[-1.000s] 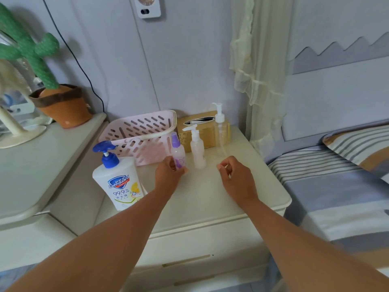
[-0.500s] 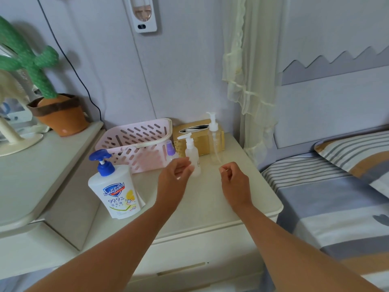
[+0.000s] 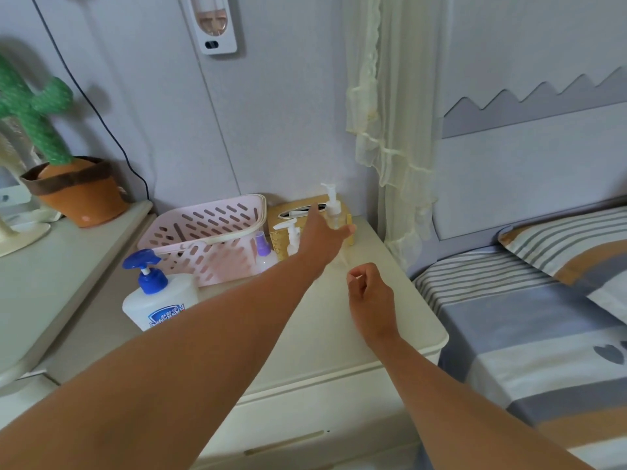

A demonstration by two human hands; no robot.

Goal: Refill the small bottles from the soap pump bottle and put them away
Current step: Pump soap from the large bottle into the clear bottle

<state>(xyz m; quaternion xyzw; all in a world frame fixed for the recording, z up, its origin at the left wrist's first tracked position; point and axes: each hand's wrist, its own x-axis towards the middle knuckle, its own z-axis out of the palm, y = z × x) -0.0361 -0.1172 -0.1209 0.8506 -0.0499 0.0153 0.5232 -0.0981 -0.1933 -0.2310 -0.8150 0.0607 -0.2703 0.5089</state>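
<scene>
— Item one: the tall clear pump bottle (image 3: 334, 215)?
— Back right corner of the nightstand (image 3: 315, 340), upright, just in front of a gold tissue box (image 3: 348, 221). The see-through body is hard to trace and the base is barely visible.
— Hands?
— The left hand (image 3: 322, 239) reaches to it, forefinger and thumb spread wide either side of the body. Contact cannot be made out. The right hand (image 3: 369, 296) hovers nearer the front edge, fingers curled in, thumb tip on forefinger, nothing seen in it.
— Other small bottles?
— White pump bottle (image 3: 292, 236): only head and shoulder show past the left hand. Purple-capped bottle (image 3: 263, 254): foot hidden by the forearm. Both stand just right of the pink basket (image 3: 203, 228) at the back edge.
— Soap pump bottle (image 3: 159, 300)?
— Left edge, blue pump, lower half covered by the forearm.
</scene>
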